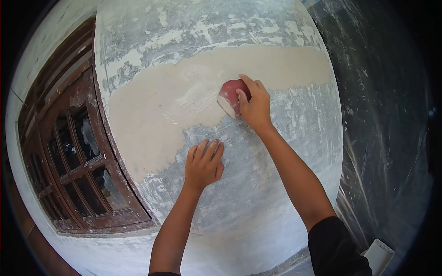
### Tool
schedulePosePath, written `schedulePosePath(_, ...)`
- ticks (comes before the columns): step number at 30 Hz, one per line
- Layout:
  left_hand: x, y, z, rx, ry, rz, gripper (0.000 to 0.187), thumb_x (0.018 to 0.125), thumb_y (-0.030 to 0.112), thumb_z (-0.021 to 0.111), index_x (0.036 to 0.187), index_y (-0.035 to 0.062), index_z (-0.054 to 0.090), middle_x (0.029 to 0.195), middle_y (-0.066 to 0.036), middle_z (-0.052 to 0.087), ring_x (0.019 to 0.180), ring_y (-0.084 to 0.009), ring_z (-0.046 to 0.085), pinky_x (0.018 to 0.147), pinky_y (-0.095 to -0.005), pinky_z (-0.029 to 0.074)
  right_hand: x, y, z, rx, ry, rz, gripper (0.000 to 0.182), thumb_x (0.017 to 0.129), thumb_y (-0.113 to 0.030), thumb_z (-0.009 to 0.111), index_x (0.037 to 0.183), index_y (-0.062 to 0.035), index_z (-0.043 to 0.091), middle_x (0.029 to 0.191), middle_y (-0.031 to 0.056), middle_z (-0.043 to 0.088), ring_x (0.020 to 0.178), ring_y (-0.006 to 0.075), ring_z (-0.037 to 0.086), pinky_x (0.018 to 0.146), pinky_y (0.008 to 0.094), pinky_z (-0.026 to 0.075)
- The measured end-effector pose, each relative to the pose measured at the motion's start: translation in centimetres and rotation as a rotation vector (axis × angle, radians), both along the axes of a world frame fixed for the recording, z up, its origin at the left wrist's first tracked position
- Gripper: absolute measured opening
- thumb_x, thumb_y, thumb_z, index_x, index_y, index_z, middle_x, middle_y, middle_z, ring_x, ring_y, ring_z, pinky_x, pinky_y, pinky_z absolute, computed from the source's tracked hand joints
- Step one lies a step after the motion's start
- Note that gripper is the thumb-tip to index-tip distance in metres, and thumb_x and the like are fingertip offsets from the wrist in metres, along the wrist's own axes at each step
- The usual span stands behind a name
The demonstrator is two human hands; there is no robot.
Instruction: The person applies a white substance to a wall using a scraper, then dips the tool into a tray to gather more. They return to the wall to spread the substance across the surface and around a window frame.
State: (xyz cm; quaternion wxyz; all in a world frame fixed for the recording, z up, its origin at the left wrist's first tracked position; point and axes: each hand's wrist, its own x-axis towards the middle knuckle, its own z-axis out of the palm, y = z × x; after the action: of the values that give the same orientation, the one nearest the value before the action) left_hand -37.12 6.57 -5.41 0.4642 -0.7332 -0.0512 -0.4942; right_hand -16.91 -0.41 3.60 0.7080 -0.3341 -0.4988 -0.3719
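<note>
In my right hand (256,105) is a dark red piece of sandpaper (234,88), its lower edge dusted white. My thumb and fingers grip its right side, and it lies against a beige band of filler (184,87) on the wall. My left hand (204,162) is below and to the left, with fingers stretched out over the bare grey wall (230,175), just under the filler's lower edge. Nothing shows in it. Pale scratch marks and white dust streak the filler left of the sandpaper.
A brown wooden window (83,179) with small panes is set in the wall on the left. Dark plastic sheeting (382,115) hangs along the right side. At the lower right, near my sleeve, a white object (380,255) is partly visible.
</note>
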Motion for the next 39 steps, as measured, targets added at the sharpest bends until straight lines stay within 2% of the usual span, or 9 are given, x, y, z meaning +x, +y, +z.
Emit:
schedulePosePath(4, 0.1, 0.4, 0.0, 0.014, -0.007, 0.014, 0.044, 0.073, 0.015, 0.059, 0.115, 0.0101, 0.069, 0.121, -0.005, 0.064, 0.117, -0.0264, 0.055, 0.094, -0.0419, 0.039, 3.6, -2.0, 0.1, 0.247, 0.283, -0.153, 0.041, 0.085, -0.002, 0.067, 0.125, -0.0003, 0.061, 0.097, 0.0194, 0.060, 0.088, 0.0354, 0.062, 0.079, 0.0425, 0.050)
schedulePosePath(7, 0.0, 0.1, 0.0, 0.000, -0.004, 0.002, 0.043, 0.074, 0.015, 0.059, 0.115, 0.0100, 0.069, 0.121, -0.005, 0.064, 0.117, -0.0264, 0.055, 0.094, -0.0419, 0.039, -0.7, -0.9, -0.8, 0.134, -0.005, 0.036, 0.041, 0.085, -0.003, 0.068, 0.125, -0.0040, 0.062, 0.093, 0.0188, 0.059, 0.086, 0.0355, 0.061, 0.078, 0.0421, 0.049)
schedulePosePath(8, 0.0, -0.1, 0.1, 0.001, -0.008, 0.002, 0.043, 0.074, 0.015, 0.059, 0.115, 0.0100, 0.069, 0.121, -0.005, 0.064, 0.117, -0.0264, 0.055, 0.094, -0.0419, 0.039, -1.8, -0.7, -0.9, 0.003, -0.050, 0.067, 0.039, 0.085, -0.003, 0.070, 0.123, -0.0048, 0.064, 0.097, 0.0163, 0.064, 0.089, 0.0312, 0.064, 0.082, 0.0373, 0.051)
schedulePosePath(10, -0.2, -0.3, 0.3, 0.022, -0.014, 0.031, 0.040, 0.075, 0.018, 0.058, 0.113, 0.0111, 0.070, 0.118, -0.004, 0.066, 0.114, -0.0243, 0.057, 0.095, -0.0393, 0.041, -1.4, -0.3, -0.6, -0.086, -0.070, 0.046, 0.038, 0.085, -0.002, 0.070, 0.122, -0.0048, 0.065, 0.096, 0.0162, 0.063, 0.087, 0.0314, 0.064, 0.080, 0.0375, 0.051)
schedulePosePath(14, 0.0, 0.2, 0.1, 0.011, 0.002, 0.008, 0.043, 0.074, 0.015, 0.059, 0.115, 0.0091, 0.069, 0.121, -0.006, 0.064, 0.116, -0.0264, 0.055, 0.094, -0.0418, 0.039, 5.2, -1.2, -0.1, 0.174, 0.287, -0.185, 0.039, 0.086, -0.002, 0.066, 0.125, -0.0001, 0.062, 0.100, 0.0187, 0.061, 0.089, 0.0349, 0.062, 0.081, 0.0418, 0.051)
schedulePosePath(23, 2.0, -0.7, 1.4, 0.040, 0.117, -0.038, 0.037, 0.075, 0.016, 0.060, 0.110, 0.0090, 0.066, 0.116, -0.006, 0.063, 0.115, -0.0264, 0.056, 0.094, -0.0423, 0.040, -1.0, -0.1, -0.2, -0.076, -0.046, 0.050, 0.041, 0.086, -0.003, 0.068, 0.126, -0.0050, 0.062, 0.099, 0.0177, 0.063, 0.090, 0.0343, 0.063, 0.082, 0.0400, 0.051)
schedulePosePath(29, 4.5, -0.8, 0.4, 0.024, 0.132, -0.013, 0.040, 0.078, 0.018, 0.058, 0.117, 0.0087, 0.064, 0.124, -0.009, 0.062, 0.122, -0.0283, 0.054, 0.099, -0.0430, 0.040, 7.3, -1.7, 0.8, 0.217, 0.297, -0.190, 0.040, 0.086, -0.001, 0.066, 0.125, -0.0005, 0.061, 0.099, 0.0193, 0.060, 0.087, 0.0366, 0.061, 0.079, 0.0428, 0.050)
schedulePosePath(35, 4.2, -0.9, 0.4, -0.041, 0.106, 0.007, 0.051, 0.079, 0.017, 0.056, 0.128, 0.0072, 0.062, 0.136, -0.009, 0.059, 0.127, -0.0299, 0.053, 0.102, -0.0430, 0.039, 0.1, -1.0, 0.5, 0.025, -0.136, 0.112, 0.040, 0.084, -0.002, 0.067, 0.124, -0.0002, 0.061, 0.095, 0.0205, 0.059, 0.086, 0.0370, 0.061, 0.078, 0.0440, 0.050)
schedulePosePath(39, 4.1, -1.0, 0.5, -0.040, 0.099, -0.001, 0.050, 0.078, 0.017, 0.055, 0.127, 0.0069, 0.064, 0.136, -0.008, 0.060, 0.125, -0.0294, 0.054, 0.102, -0.0430, 0.039, 4.6, -0.1, 1.8, 0.113, 0.054, -0.075, 0.039, 0.085, -0.002, 0.066, 0.124, 0.0007, 0.061, 0.094, 0.0206, 0.058, 0.087, 0.0368, 0.061, 0.078, 0.0436, 0.050)
